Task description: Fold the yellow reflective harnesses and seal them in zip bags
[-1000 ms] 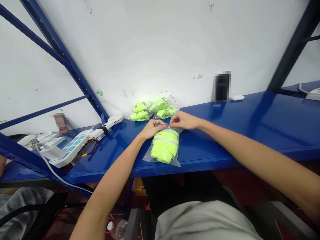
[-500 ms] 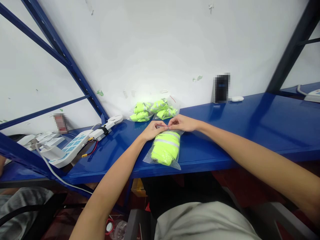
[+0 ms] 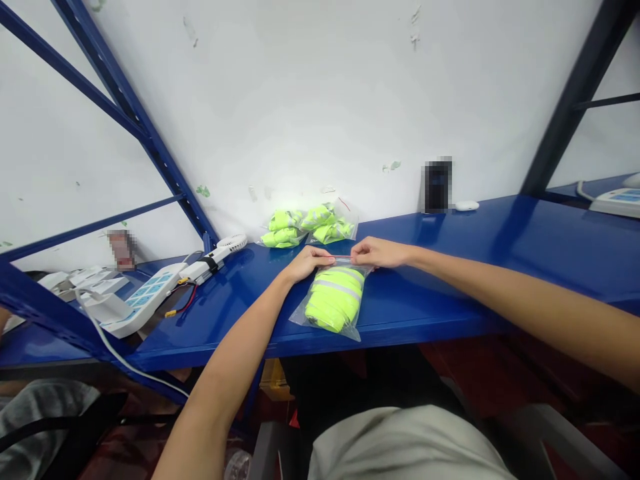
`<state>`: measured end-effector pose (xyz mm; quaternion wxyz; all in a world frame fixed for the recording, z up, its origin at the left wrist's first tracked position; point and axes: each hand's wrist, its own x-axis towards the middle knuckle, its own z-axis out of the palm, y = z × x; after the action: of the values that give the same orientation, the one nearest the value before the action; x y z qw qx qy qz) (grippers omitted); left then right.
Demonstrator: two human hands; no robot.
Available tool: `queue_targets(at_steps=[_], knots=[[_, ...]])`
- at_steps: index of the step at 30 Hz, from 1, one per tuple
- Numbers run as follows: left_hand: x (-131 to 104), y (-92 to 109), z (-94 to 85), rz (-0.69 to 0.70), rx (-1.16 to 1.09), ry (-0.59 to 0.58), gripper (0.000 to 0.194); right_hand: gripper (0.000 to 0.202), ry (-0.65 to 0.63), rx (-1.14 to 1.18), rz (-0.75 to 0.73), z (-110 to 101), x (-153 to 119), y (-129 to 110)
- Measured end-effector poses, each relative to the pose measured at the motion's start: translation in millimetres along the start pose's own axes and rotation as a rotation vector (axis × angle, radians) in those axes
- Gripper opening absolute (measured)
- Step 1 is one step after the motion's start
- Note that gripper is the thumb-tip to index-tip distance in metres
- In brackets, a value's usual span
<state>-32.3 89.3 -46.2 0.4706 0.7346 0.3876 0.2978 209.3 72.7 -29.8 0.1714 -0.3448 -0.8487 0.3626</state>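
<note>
A clear zip bag [image 3: 353, 325] lies near the front edge of the blue table, its red-striped top edge facing the wall. Inside it is a folded neon-yellow bundle [image 3: 334, 305] with silvery reflective strips. My left hand [image 3: 309, 263] pinches the left end of the bag's top edge between thumb and fingers. At the right end of the same edge, my right hand [image 3: 374, 253] pinches it too. Between the two hands the red strip shows stretched fairly straight.
More bagged neon-yellow bundles [image 3: 307, 225] lie against the wall behind my hands. On the left are a power strip [image 3: 150, 297], a small white fan [image 3: 233, 243] and a cable with yellow connectors [image 3: 183, 300]. A blurred dark object [image 3: 437, 187] and a white case [image 3: 467, 206] stand back right.
My right hand has slid to the right along the bag's top edge, away from my left hand. More of the red strip shows between them. The view has shifted slightly.
</note>
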Motion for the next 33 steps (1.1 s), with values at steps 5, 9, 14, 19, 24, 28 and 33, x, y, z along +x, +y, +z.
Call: queue_targets(at_steps=[5, 9, 14, 19, 24, 28, 33], knots=[[2, -5, -0.3, 0.033, -0.014, -0.025, 0.030, 0.028, -0.036, -0.016, 0.043, -10, -26, -3], [0, -3, 3.7, 0.024, 0.025, -0.078, 0.032, 0.037, -0.127, -0.113, 0.057, -15, -41, -13], [-3, 4, 9.2, 0.034, 0.051, -0.133, 0.034, 0.044, -0.173, -0.229, 0.074, -16, -57, -18], [-4, 3, 8.3, 0.053, 0.043, -0.115, 0.036, 0.050, -0.078, -0.131, 0.098, -2, -68, -15], [-5, 4, 8.7, 0.027, 0.029, -0.084, 0.038, 0.044, 0.102, 0.039, 0.069, 11, -70, -1], [-6, 6, 9.4, 0.039, 0.035, -0.001, 0.039, 0.041, 0.216, 0.238, 0.141, 14, -68, 9], [-6, 1, 11.2, 0.062, 0.018, 0.048, 0.037, 0.038, 0.220, 0.233, 0.135, 12, -70, 9]])
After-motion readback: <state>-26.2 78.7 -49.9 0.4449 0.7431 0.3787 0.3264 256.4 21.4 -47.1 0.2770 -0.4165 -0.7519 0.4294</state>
